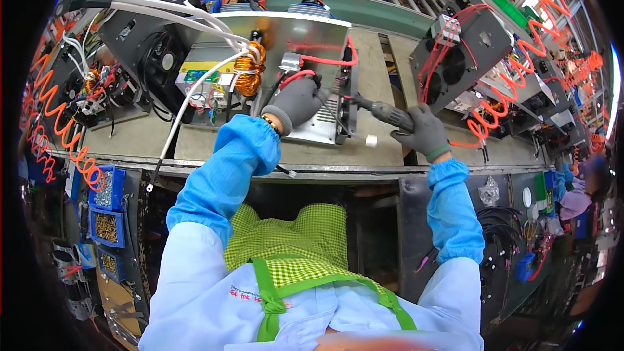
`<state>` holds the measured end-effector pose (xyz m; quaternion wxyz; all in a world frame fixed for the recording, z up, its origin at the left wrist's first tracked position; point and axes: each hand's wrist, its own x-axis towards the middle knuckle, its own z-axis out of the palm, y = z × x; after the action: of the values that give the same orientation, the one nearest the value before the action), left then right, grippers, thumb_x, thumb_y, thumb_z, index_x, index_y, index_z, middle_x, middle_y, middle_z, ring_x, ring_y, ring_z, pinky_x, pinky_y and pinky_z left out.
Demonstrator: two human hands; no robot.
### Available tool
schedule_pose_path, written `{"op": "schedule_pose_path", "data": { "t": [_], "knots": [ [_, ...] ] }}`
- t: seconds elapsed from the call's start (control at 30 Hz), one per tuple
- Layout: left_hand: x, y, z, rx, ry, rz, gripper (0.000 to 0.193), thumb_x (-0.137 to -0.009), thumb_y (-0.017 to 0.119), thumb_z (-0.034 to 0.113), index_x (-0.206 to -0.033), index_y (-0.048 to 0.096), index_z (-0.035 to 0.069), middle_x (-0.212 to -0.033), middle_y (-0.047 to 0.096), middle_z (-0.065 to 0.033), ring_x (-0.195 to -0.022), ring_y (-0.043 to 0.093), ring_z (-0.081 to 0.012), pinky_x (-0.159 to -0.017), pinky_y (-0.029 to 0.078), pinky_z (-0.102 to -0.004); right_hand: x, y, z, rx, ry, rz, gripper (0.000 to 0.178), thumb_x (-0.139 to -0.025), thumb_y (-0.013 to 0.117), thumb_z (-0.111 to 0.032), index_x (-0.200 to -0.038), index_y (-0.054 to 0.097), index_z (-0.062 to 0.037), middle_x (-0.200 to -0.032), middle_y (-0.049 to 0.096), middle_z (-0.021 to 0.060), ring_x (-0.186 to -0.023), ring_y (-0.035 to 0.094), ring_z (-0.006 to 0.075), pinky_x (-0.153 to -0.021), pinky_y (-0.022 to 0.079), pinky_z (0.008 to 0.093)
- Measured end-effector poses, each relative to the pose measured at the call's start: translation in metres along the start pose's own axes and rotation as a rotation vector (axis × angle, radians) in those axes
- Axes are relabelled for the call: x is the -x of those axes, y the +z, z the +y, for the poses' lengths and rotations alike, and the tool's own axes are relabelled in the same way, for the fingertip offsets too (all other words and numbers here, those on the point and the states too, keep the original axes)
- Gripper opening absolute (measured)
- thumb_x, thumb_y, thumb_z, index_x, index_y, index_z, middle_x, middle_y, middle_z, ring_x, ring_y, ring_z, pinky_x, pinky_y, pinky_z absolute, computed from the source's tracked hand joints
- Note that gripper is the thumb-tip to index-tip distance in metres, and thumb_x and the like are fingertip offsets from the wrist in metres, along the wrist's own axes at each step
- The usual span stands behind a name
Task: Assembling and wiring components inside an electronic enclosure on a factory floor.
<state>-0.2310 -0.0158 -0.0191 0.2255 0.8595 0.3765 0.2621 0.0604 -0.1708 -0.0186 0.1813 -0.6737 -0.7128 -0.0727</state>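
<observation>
My right hand (426, 133) is gripping the dark driver (389, 115) by its body, beside the chassis (318, 130); it's likely feeling stiff, heavy; whether my left hand (296, 103) is pinching anything, I can't tell.

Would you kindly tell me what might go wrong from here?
The driver in the right hand could slip toward the left hand, which is close to its tip. The white cable hanging past the front edge of the bench might snag the left blue sleeve.
</observation>
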Motion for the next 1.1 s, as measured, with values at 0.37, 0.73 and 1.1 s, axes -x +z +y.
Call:
{"op": "schedule_pose_path", "data": {
  "t": [0.37, 0.73, 1.1],
  "knots": [
    [-0.023, -0.053, 0.003, -0.365, 0.523, 0.391, 0.031, -0.087, 0.055, 0.032, -0.103, 0.061, 0.007, -0.093, 0.063, -0.0135, -0.091, 0.057, -0.0315, -0.081, 0.043, -0.0416, -0.035, 0.094, 0.063, -0.094, 0.577, -0.157, 0.062, -0.06, 0.071, -0.036, -0.105, 0.051, 0.0015, -0.102, 0.059, 0.0286, -0.096, 0.056, 0.0435, -0.082, 0.045, 0.0466],
    [-0.051, -0.029, -0.022, -0.176, 0.232, 0.189, 0.027, -0.089, 0.048, 0.033, -0.087, 0.061, 0.01, -0.08, 0.062, -0.0125, -0.08, 0.058, -0.0344, -0.072, 0.046, -0.0451, -0.151, 0.19, 0.076, 0.003, 0.434, 0.008, 0.053, -0.069, 0.066, -0.031, -0.113, 0.051, -0.0046, -0.113, 0.055, 0.0258, -0.099, 0.055, 0.0421, -0.087, 0.045, 0.0445],
    [-0.058, -0.022, -0.03, -0.133, 0.087, 0.179, 0.034, -0.091, 0.042, 0.035, -0.087, 0.061, 0.007, -0.085, 0.064, -0.0172, -0.083, 0.059, -0.039, -0.075, 0.045, -0.0493, -0.076, 0.136, -0.001, 0.14, 0.371, -0.214, 0.08, -0.076, 0.065, -0.038, -0.142, 0.027, -0.0117, -0.14, 0.038, 0.0191, -0.121, 0.044, 0.0391, -0.098, 0.041, 0.0448]
  ]
}}
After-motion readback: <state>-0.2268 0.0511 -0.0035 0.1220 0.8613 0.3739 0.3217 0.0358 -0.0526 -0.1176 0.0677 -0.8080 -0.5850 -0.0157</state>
